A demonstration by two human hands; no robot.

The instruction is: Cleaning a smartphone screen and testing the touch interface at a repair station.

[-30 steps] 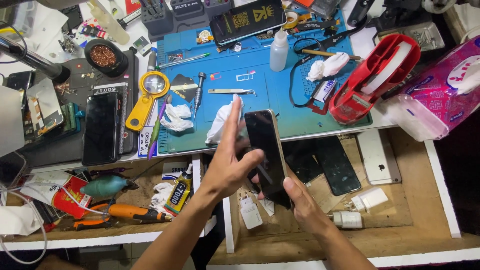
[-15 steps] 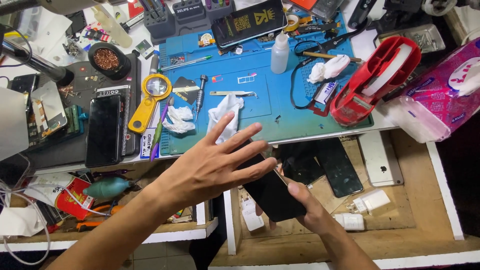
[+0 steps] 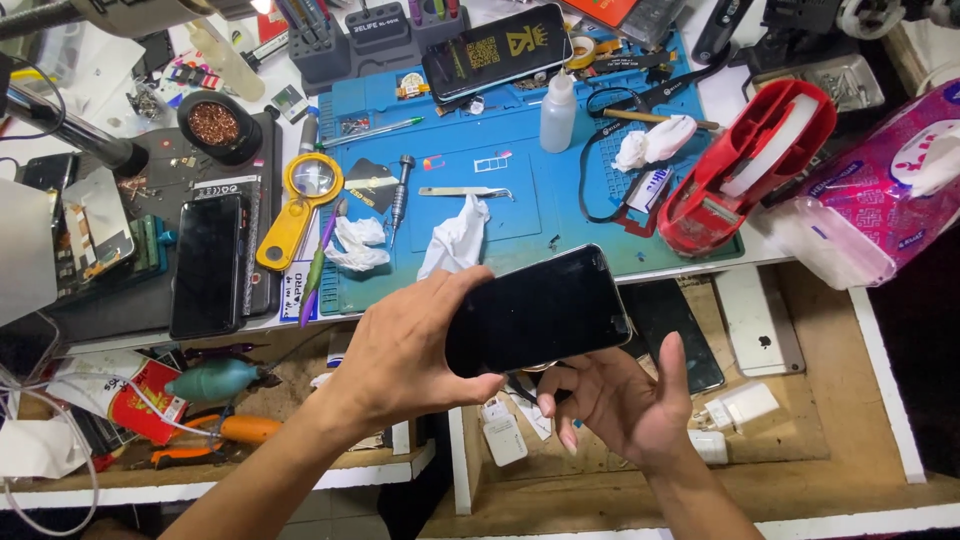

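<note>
Lying at far left on the dark mat: a black phone (image 3: 206, 265), screen up, with a yellow magnifier (image 3: 300, 200) just to its right. Below these, in the open drawer, a teal blower bulb (image 3: 215, 379) and an orange-handled tool (image 3: 245, 429). On the blue work mat (image 3: 500, 150): a precision screwdriver (image 3: 399, 200), crumpled white tissue (image 3: 455, 238), tweezers (image 3: 465, 192). Left hand (image 3: 405, 355) is closed on the left end of a dark smartphone (image 3: 538, 311), thumb beneath, fingers over the top edge; phone held flat above the desk edge, glass upward. Right hand (image 3: 620, 400) sits under the phone's right half, palm up, fingers spread apart and loosely curled, not clamped. Further right: red tape dispenser (image 3: 745, 170), pink tissue pack (image 3: 880, 195).
</note>
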